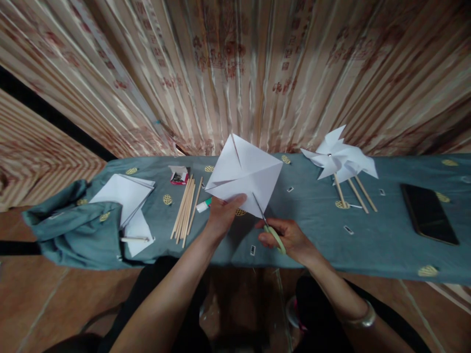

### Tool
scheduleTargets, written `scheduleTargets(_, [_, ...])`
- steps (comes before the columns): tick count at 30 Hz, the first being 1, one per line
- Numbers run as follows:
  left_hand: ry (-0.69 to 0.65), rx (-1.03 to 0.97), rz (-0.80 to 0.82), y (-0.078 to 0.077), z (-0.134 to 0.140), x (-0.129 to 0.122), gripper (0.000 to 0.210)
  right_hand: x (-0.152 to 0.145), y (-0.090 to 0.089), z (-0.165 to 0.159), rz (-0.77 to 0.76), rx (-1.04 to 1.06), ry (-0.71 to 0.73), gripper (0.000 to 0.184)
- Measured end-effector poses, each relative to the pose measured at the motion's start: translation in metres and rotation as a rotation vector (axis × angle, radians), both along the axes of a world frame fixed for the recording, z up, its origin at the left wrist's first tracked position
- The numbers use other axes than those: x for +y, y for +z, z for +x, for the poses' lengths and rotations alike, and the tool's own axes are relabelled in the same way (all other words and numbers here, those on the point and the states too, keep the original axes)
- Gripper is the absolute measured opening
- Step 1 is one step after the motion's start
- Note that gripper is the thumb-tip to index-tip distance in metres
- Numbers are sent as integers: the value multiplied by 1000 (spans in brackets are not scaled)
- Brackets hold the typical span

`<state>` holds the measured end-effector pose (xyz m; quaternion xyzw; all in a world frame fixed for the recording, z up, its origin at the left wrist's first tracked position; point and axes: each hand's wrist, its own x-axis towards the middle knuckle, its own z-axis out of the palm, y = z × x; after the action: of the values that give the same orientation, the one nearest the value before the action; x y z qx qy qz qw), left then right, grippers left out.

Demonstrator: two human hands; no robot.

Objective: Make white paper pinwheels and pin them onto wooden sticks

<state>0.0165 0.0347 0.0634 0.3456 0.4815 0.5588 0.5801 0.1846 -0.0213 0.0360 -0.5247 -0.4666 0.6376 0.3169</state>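
Observation:
In the head view a white square sheet of paper [253, 162] is held up over the table, with slits running in from its corners. My left hand [222, 213] pinches its lower left edge, thumb on top. Green-handled scissors [275, 238] are in my right hand [289, 239], fingers wrapped round the handles. Their blades lie at the sheet's lower corner, pointing up toward its middle. Just left of the sheet, a glue stick [203, 205] lies partly behind my left hand. Beside it are several thin wooden sticks [186, 211].
White paper pinwheels [344, 154] on sticks lie at the right, near a black phone [429, 213]. A small open box [179, 175] stands behind the sticks. Stacked white paper [123, 193] rests at the left by bunched grey-green cloth [77, 225]. A curtain [221, 73] hangs behind the table.

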Motion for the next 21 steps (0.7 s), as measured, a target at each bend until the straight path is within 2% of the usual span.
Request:
scheduleTargets(7, [-51, 14, 9, 3, 2, -4, 27, 2, 2, 1, 62, 10, 20, 43])
scheduleTargets(16, [-54, 34, 13, 1, 1, -4, 25, 1, -1, 1, 48, 4, -10, 47])
scheduleTargets(21, [-76, 53, -2, -1, 2, -7, 24, 1, 2, 2, 73, -14, 31, 45])
